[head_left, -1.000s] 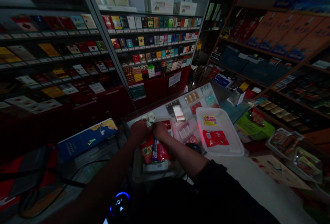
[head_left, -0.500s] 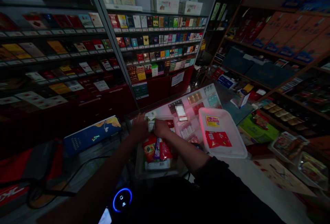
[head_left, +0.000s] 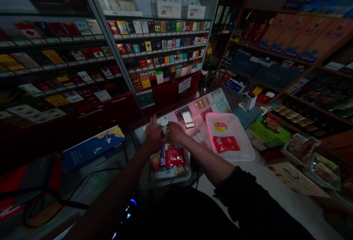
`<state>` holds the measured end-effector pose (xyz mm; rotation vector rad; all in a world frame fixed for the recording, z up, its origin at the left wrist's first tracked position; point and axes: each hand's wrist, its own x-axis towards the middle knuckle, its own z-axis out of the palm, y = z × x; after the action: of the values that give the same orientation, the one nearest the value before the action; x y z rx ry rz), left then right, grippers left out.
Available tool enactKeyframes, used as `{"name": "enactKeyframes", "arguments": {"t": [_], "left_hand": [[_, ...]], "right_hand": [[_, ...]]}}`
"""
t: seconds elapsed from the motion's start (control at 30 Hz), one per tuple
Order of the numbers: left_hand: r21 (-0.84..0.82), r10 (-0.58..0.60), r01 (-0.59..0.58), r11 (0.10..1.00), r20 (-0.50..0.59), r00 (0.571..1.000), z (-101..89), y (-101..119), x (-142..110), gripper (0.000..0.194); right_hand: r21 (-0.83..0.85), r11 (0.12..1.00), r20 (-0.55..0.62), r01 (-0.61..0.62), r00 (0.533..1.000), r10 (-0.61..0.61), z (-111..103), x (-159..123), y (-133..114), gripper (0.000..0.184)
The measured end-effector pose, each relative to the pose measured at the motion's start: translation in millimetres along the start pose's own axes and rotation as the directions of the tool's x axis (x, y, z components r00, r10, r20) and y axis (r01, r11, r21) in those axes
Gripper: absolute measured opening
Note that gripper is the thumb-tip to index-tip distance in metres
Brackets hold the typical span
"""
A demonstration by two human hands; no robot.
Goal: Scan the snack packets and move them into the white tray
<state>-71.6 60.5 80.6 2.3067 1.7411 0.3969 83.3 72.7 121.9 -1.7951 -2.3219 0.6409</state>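
My left hand (head_left: 154, 136) is at the far left corner of a clear plastic tub (head_left: 189, 172), its fingers stretched up and apart beside a white-and-green packet (head_left: 163, 121). Close by on the right, my right hand (head_left: 175, 133) is closed at the packet's near edge; its fingertips are partly hidden. Below the hands, the tub holds a red packet (head_left: 175, 157), a purple packet (head_left: 162, 156), an orange-and-green packet (head_left: 155, 162) and a white one with a barcode (head_left: 164, 173).
A second plastic tub (head_left: 248, 151) on the right holds a yellow packet (head_left: 221, 126) and a red packet (head_left: 226, 144). A blue box (head_left: 92, 148) lies left. A white card (head_left: 188, 119), partly pixelated, lies on the glass counter. Cigarette shelves (head_left: 165, 32) stand behind; cables cross the left side.
My left hand has gone from closed to fingers spread and moved up slightly. My hands have shifted a little, uncovering more of the white-and-green packet. The view has swung slightly.
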Motion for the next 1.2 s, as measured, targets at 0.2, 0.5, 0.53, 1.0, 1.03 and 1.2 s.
{"name": "enactKeyframes", "arguments": {"t": [0.2, 0.5, 0.53, 1.0, 1.03, 1.2], "left_hand": [[-0.013, 0.075, -0.075, 0.997, 0.039, 0.996, -15.0, 33, 2, 0.041], [-0.048, 0.257, -0.255, 0.966, 0.064, 0.964, -27.6, 82, 9, 0.057], [-0.052, 0.272, -0.269, 0.962, 0.064, 0.960, -26.6, 87, 9, 0.058], [-0.024, 0.383, -0.382, 0.924, 0.088, 0.920, -6.7, 148, 12, 0.071], [-0.024, 0.384, -0.383, 0.923, 0.085, 0.919, -4.3, 151, 13, 0.076], [0.000, 0.405, -0.407, 0.913, 0.111, 0.908, 3.3, 161, 20, 0.073]], "right_hand": [[-0.042, 0.996, -0.033, 0.080, 0.996, -0.082, -14, -22, 23, 0.039], [-0.008, 1.000, -0.040, -0.028, 0.999, 0.028, -61, -68, 55, 0.047], [-0.010, 1.000, -0.045, -0.027, 0.999, 0.027, -65, -73, 59, 0.048], [0.115, 0.993, -0.121, -0.025, 0.992, 0.039, -64, -115, 123, 0.085], [0.115, 0.992, -0.121, -0.044, 0.991, 0.058, -62, -116, 128, 0.088], [0.129, 0.985, -0.113, -0.115, 0.985, 0.129, -51, -122, 145, 0.092]]}}
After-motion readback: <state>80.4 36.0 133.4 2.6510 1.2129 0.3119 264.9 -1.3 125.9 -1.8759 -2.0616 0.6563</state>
